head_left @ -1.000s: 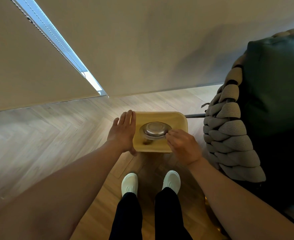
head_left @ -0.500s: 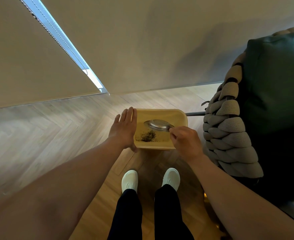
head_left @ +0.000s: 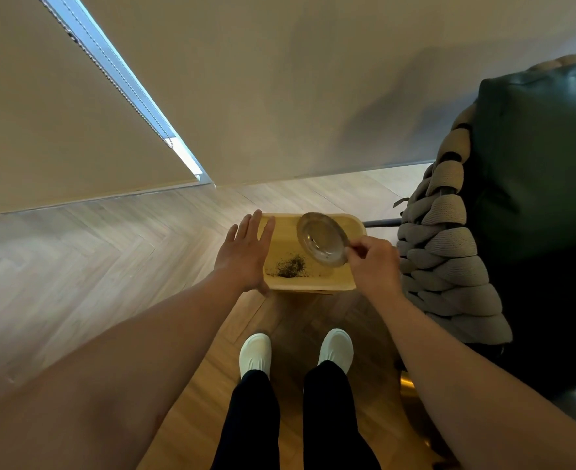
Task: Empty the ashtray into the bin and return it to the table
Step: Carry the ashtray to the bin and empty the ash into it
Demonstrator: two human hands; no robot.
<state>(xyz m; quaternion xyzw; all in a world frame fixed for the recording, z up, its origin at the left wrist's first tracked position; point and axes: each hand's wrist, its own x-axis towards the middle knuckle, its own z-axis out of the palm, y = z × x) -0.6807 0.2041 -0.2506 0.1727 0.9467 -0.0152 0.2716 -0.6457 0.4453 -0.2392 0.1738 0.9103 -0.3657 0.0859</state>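
A round metal ashtray (head_left: 321, 238) is held over the yellow wooden bin (head_left: 354, 276), tilted so its hollow faces me. My right hand (head_left: 373, 262) pinches its right rim. A dark patch of ash (head_left: 288, 266) lies on the bin's floor, left of the ashtray. My left hand (head_left: 246, 254) rests flat against the bin's left wall, fingers stretched and holding nothing.
The bin stands on a herringbone wood floor (head_left: 93, 252) just ahead of my white shoes (head_left: 255, 354). A woven rope chair (head_left: 449, 252) with a dark green cushion (head_left: 537, 157) crowds the right side. Closed blinds (head_left: 280, 79) run along the back.
The ashtray was face down over the bin, then lifted on edge and turned so its inside faces me. Ash now lies on the bin's floor. My left hand stayed on the bin.
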